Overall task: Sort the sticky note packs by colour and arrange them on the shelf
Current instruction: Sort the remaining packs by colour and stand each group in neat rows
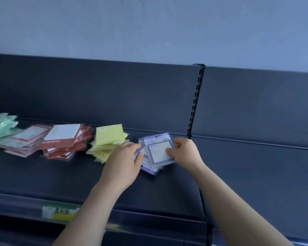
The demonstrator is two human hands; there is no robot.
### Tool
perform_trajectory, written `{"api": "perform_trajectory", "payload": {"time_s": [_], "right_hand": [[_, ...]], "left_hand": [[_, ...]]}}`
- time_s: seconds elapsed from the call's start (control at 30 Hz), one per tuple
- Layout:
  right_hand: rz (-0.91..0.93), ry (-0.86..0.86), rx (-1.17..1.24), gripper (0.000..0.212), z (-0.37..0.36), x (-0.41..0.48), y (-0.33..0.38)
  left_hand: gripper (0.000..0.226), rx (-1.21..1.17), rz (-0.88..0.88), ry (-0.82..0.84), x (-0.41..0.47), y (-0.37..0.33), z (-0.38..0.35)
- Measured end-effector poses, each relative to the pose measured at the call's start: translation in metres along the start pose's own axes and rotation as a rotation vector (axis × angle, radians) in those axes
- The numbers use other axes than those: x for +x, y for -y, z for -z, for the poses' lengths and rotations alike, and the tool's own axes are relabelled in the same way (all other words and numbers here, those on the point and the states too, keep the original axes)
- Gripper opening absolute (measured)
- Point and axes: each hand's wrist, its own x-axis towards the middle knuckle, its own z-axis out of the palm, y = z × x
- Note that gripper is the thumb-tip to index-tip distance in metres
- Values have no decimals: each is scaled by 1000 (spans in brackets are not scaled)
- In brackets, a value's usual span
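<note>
Purple packs between left hand, right hand.

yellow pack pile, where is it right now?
Head view, mid-shelf: the yellow pile sits between the red pile and the purple pile, just left of the left hand.

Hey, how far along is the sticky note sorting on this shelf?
Mostly done: green packs, pale pink packs, red packs and yellow packs lie grouped but loose. In hand: left hand and right hand square up the purple packs. Left: tidying the piles.
</note>
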Motion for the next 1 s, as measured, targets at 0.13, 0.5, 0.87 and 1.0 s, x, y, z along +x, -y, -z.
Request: {"api": "perform_trajectory", "payload": {"time_s": [0.13, 0.5, 0.87, 1.0], "right_hand": [[42, -54, -168, 25, -17, -7, 11], [361, -194, -430, 40, -65, -32, 60], [746, -81, -452, 23, -148, -32, 125], [823, -42, -405, 7, -185, -34, 137]], "left_hand": [[19, -38, -73, -87, 0, 18, 14], [24, 69, -86, -154, -5, 92, 67], [25, 252, 86, -247, -36, 151, 131], [27, 271, 158, -267, -53, 181, 149]]}}
